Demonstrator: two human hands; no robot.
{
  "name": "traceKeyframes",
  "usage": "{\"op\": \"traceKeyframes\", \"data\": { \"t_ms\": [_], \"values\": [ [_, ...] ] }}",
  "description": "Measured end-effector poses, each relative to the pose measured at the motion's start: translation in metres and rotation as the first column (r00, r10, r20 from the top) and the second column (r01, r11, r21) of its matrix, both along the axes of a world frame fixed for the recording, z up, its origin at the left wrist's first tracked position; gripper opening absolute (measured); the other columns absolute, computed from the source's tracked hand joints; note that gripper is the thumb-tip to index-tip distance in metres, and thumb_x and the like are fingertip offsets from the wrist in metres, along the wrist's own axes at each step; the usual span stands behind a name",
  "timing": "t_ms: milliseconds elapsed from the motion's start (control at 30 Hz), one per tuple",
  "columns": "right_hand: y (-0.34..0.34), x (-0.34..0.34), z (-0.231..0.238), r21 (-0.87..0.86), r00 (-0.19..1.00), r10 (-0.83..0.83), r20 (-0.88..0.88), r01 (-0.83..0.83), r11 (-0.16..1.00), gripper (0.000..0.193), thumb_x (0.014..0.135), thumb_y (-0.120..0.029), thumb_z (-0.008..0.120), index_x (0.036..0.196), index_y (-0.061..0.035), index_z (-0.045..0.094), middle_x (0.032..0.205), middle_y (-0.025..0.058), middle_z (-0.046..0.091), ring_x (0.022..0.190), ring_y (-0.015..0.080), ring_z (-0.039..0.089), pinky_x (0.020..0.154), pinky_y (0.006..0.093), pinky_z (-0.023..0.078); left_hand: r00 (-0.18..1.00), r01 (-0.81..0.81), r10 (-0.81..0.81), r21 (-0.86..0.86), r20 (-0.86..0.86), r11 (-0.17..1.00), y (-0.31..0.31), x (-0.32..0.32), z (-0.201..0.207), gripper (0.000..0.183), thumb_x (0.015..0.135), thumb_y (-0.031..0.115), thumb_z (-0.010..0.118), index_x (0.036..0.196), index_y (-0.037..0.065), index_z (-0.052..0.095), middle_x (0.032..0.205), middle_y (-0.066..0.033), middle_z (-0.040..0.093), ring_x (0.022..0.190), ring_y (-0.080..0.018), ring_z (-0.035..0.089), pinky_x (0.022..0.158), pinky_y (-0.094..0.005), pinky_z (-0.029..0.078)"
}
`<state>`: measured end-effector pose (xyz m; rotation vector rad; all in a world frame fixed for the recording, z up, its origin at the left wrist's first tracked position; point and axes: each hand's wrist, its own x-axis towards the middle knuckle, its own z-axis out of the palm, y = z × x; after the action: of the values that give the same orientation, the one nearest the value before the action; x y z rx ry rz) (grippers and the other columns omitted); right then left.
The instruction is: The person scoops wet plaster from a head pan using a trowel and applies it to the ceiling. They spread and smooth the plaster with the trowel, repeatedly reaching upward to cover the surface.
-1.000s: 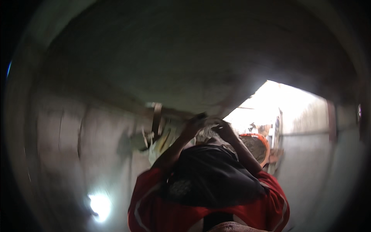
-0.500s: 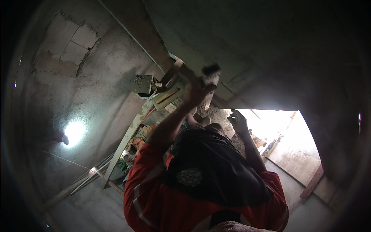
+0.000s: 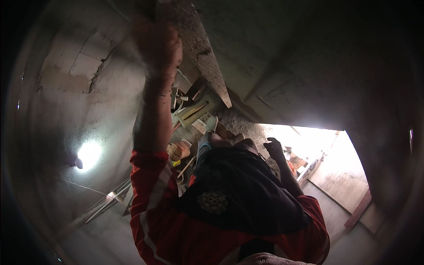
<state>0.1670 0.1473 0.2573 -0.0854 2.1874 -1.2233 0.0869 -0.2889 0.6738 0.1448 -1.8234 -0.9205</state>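
Raised at the upper left, my left hand (image 3: 161, 46) is closed, smeared by motion and flecked with mud. It appears to grip a long plastering float (image 3: 203, 51); the handle itself is hidden. The float's flat, mortar-spattered face tapers down toward the middle of the view, close to the dark wall surface (image 3: 282, 57). Lower down on the right, my right hand (image 3: 275, 149) hangs in front of the bright opening, dark against the light. Its fingers are loosely bent and apart, and nothing shows in them.
A lit lamp (image 3: 88, 155) shines by the left wall, where broken plaster bares blocks (image 3: 84, 64). A wooden piece (image 3: 193, 112) and a beige bundle (image 3: 179, 150) lie below. Pale poles (image 3: 104, 205) lean at lower left. A bright opening (image 3: 327, 150) lies right, with a reddish beam (image 3: 357, 210).
My left hand has swung up and to the left with the float, nearer to the camera. My right hand has dropped slightly and its fingers are more bent.
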Motion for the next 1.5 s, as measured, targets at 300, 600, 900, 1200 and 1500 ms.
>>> {"op": "traceKeyframes", "data": {
  "t_ms": [300,600,900,1200,1500],
  "values": [
    [-0.028,0.001,-0.011,0.113,0.998,0.005,0.060,-0.012,0.994,0.032,0.081,-0.014,0.065,0.109,-0.0013,0.057,0.074,0.0093,0.065,0.057,0.0120,0.060,0.052,0.0248,0.047,0.990,-0.048,0.038,0.075,0.134,0.996,-0.045,-0.052,-0.070,0.035,0.088,0.028,0.059,0.106,-0.001,0.053,0.088,-0.0104,0.060,0.079,-0.0191,0.057,0.073,-0.0319,0.046],
    [-0.052,0.011,-0.012,0.239,0.861,-0.377,0.341,0.308,0.921,0.036,0.080,-0.019,0.066,0.111,-0.0036,0.056,0.081,0.0099,0.065,0.059,0.0138,0.062,0.048,0.0274,0.048,0.882,0.035,-0.223,0.416,0.414,0.909,-0.088,-0.101,-0.319,0.039,0.080,0.019,0.063,0.110,-0.005,0.053,0.101,-0.0152,0.062,0.095,-0.0253,0.060,0.081,-0.0345,0.046],
    [-0.031,0.059,-0.061,0.308,0.603,-0.590,0.537,0.510,0.803,0.041,0.082,-0.016,0.064,0.119,-0.0038,0.049,0.094,0.0082,0.063,0.072,0.0187,0.063,0.055,0.0305,0.051,0.801,-0.204,-0.238,0.623,0.550,0.755,-0.129,-0.097,-0.621,0.034,0.076,0.013,0.070,0.105,-0.001,0.058,0.099,-0.0106,0.065,0.090,-0.0172,0.062,0.080,-0.0298,0.047],
    [-0.043,0.076,-0.113,0.626,0.422,-0.724,0.546,0.370,0.687,0.044,0.085,-0.021,0.063,0.122,-0.0024,0.048,0.096,0.0104,0.062,0.072,0.0192,0.063,0.059,0.0310,0.050,0.803,-0.266,-0.263,0.717,0.535,0.644,-0.156,-0.087,-0.831,0.030,0.076,0.012,0.072,0.100,-0.001,0.060,0.095,-0.0085,0.065,0.086,-0.0147,0.061,0.077,-0.0270,0.047],
    [-0.041,0.095,-0.151,0.663,0.344,-0.745,0.571,0.343,0.666,0.041,0.087,-0.020,0.060,0.121,-0.0032,0.046,0.093,0.0125,0.061,0.072,0.0232,0.064,0.059,0.0353,0.053,0.634,-0.413,-0.369,0.701,0.680,0.582,-0.200,-0.101,-0.885,0.038,0.076,0.016,0.070,0.108,-0.001,0.057,0.105,-0.0073,0.060,0.092,-0.0160,0.058,0.083,-0.0297,0.046]
  ]
}}
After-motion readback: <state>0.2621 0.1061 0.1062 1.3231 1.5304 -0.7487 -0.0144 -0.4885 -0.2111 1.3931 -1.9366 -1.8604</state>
